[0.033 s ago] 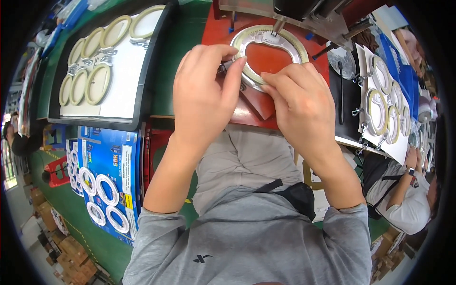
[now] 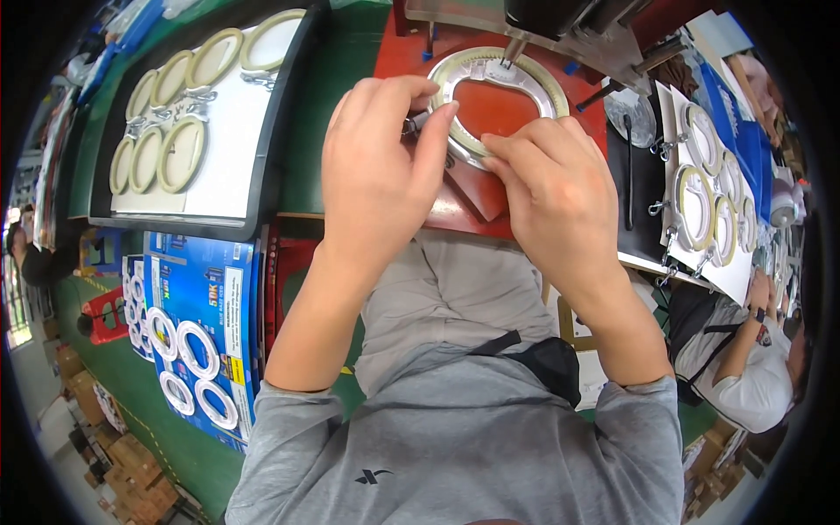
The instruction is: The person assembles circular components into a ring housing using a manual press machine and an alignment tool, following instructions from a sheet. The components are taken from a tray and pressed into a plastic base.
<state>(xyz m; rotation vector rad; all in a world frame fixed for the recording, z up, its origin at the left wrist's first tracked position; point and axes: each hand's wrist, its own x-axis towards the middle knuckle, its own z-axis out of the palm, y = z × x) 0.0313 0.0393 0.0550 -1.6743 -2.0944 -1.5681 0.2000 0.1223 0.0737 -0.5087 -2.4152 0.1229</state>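
Observation:
A cream and silver-white ring (image 2: 549, 86) lies on a red board (image 2: 402, 61), beneath the metal tip (image 2: 514, 51) of a bench machine. My left hand (image 2: 372, 166) grips the ring's left side, thumb and forefinger closed at its rim. A small metal piece shows partly between those fingers, mostly hidden. My right hand (image 2: 560, 179) pinches the ring's near right edge, its fingers bent together. The machine tip reaches the ring's far side; whether it touches, I cannot tell.
Left, a black tray (image 2: 254, 188) bears several cream rings with metal clasps. Several white rings lie on blue printed sheets (image 2: 192, 289) below it. At right, more rings with clips rest on a white board (image 2: 739, 276). A co-worker (image 2: 752, 385) sits beyond.

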